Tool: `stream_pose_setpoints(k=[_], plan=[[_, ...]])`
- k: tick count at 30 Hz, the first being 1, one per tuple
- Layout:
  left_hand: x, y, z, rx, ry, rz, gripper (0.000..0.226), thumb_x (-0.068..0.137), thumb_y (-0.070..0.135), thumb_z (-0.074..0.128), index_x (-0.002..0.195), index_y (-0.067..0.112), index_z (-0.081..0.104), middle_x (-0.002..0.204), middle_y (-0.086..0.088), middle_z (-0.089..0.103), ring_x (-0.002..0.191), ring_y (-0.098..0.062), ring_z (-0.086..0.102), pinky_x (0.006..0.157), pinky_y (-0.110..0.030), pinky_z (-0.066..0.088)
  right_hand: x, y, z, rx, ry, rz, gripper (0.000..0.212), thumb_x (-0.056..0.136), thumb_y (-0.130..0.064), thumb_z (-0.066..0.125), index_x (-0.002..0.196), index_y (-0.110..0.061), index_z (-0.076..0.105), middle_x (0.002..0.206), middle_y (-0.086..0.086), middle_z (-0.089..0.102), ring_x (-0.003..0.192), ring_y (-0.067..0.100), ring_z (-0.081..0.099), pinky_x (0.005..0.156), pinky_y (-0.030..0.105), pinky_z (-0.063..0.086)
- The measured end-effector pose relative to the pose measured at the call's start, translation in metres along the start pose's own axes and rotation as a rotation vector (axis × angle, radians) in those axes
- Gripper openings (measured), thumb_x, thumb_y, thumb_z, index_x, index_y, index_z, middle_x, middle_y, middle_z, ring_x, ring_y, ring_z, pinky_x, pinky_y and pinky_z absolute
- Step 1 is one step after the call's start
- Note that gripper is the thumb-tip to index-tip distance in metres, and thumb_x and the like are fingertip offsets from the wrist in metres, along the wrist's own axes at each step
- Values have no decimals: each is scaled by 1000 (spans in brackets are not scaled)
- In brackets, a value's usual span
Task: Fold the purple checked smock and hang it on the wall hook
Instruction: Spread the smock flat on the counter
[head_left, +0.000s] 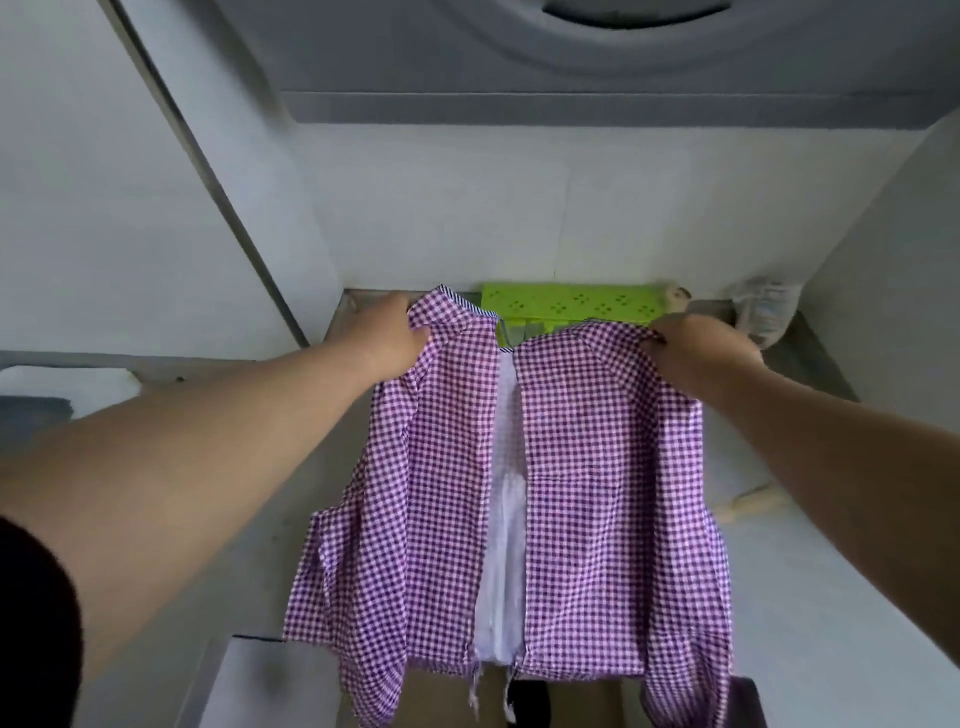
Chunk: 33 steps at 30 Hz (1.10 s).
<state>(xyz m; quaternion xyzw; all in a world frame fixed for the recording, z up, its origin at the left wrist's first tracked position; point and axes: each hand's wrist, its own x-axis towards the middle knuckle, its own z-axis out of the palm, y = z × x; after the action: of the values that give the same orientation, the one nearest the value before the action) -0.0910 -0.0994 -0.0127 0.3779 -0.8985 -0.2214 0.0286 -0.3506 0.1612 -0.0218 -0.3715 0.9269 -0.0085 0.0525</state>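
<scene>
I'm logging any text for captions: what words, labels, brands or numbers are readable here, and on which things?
None can be read.
Purple checked smock: check pattern only, no tag or label in view.
Green rack on the wall: cut-out dot clusters, no lettering.
Pale bundle at the far right corner: too blurred to tell whether it bears any print.
Left hand and right hand: each grips a top corner of the smock; nothing written there.

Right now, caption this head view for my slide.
Both hands, left hand and right hand, hold purple checked smock spread open.
</scene>
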Motion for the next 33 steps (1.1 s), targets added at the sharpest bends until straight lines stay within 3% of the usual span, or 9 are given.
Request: stream_pose_setpoints(k=[5, 7, 9, 13, 16, 20, 25, 29, 33], plan=[[19, 5, 21, 23, 114, -108, 27, 101, 38, 55, 99, 12, 61, 94, -7, 66, 88, -28, 67, 74, -35, 52, 45, 5, 33, 20, -67, 1, 40, 98, -46, 45, 125, -23, 65, 127, 16, 68, 114, 37, 66, 96, 44, 55], [23, 5, 35, 60, 85, -149, 31, 104, 37, 58, 118, 11, 65, 110, -9, 68, 107, -32, 67, 83, -36, 51, 67, 5, 52, 14, -97, -4, 46, 95, -48, 42, 130, -26, 62, 132, 14, 66, 117, 37, 65, 99, 47, 54], [17, 4, 48, 143, 24, -107, 50, 102, 42, 62, 144, 15, 52, 141, -12, 58, 128, -34, 59, 101, -44, 49, 81, 4, 68, 14, -138, 14, 47, 94, -46, 41, 130, -25, 62, 132, 12, 67, 117, 35, 66, 99, 49, 55], [-3, -7, 83, 436, -249, 330, 33, 95, 42, 66, 124, 26, 64, 125, 0, 63, 117, -25, 61, 97, -41, 51, 98, -6, 90, 4, -196, 56, 39, 100, -40, 43, 122, -18, 68, 119, 14, 70, 106, 36, 69, 90, 48, 58], [-20, -21, 112, 674, -532, 532, 40, 91, 51, 63, 119, 23, 67, 123, 2, 67, 116, -23, 61, 105, -42, 46, 111, -10, 108, -38, -183, 61, 37, 102, -36, 42, 119, -17, 69, 117, 14, 70, 104, 36, 69, 85, 46, 57], [-31, -41, 149, 816, -643, 518, 67, 92, 65, 57, 139, 18, 62, 163, -9, 44, 139, -31, 49, 118, -45, 30, 118, -15, 129, -99, -171, 64, 32, 101, -25, 43, 119, -16, 69, 122, 14, 70, 111, 36, 68, 90, 47, 54], [-38, -45, 175, 867, -628, 459, 88, 90, 69, 61, 153, 10, 42, 173, -25, 17, 148, -36, 40, 122, -48, 26, 71, -40, 153, -180, 60, -230, 42, 93, -21, 50, 135, -22, 50, 128, 10, 54, 115, 33, 57, 94, 48, 51], [-40, -40, 191, 891, -619, 451, 91, 88, 68, 66, 153, 11, 38, 170, -36, 6, 149, -43, 36, 122, -53, 25, -29, -89, 183, 67, -284, -529, 54, 96, -45, 52, 146, -33, 36, 139, 2, 51, 122, 29, 57, 97, 50, 53], [-42, -42, 189, 854, -613, 421, 82, 91, 69, 62, 154, 23, 37, 174, -27, 0, 151, -41, 33, 122, -54, 26, -83, -122, 207, 96, -456, -469, 75, 92, -70, 45, 156, -41, 18, 168, 13, 18, 153, 39, 20, 116, 58, 36]])
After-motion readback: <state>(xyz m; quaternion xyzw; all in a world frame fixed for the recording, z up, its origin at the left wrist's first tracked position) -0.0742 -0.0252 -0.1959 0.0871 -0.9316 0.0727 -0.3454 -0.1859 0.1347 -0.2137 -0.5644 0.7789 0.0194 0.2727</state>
